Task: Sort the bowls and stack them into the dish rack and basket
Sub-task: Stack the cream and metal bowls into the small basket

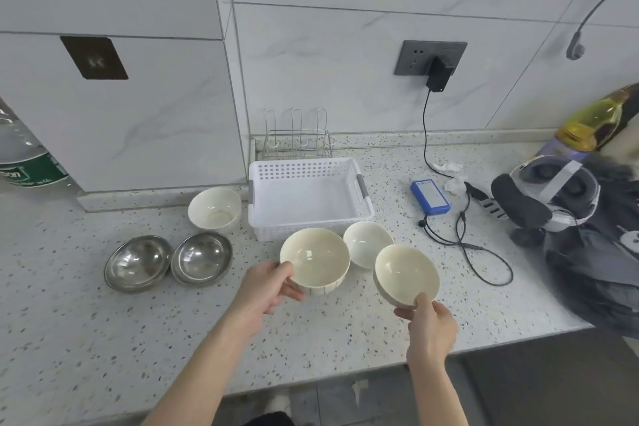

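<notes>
Left hand (268, 287) grips the rim of a cream bowl (314, 261), thumb inside the lip, fingers under the wall; right hand (428, 322) pinches a second cream bowl (406, 275) at its near rim, tilted toward the camera; whether either bowl is lifted off the desk (86, 339) or only tipped on it is hard to tell; likely both are picked together so ceramics go in as one stack; third cream bowl (367, 243) sits between them, just in front of the white basket (307, 194); fourth (214, 208) left of the basket; two steel bowls (138, 263) (201, 258) side by side further left, touching, probably grouped for the rack (297, 135); rack stands behind the basket, its base hidden by the basket wall; basket and rack hold nothing yet; bottle (24, 159) cut off at left edge; bag (594, 252) cut off at right; blue box (430, 196) label unreadable.
</notes>
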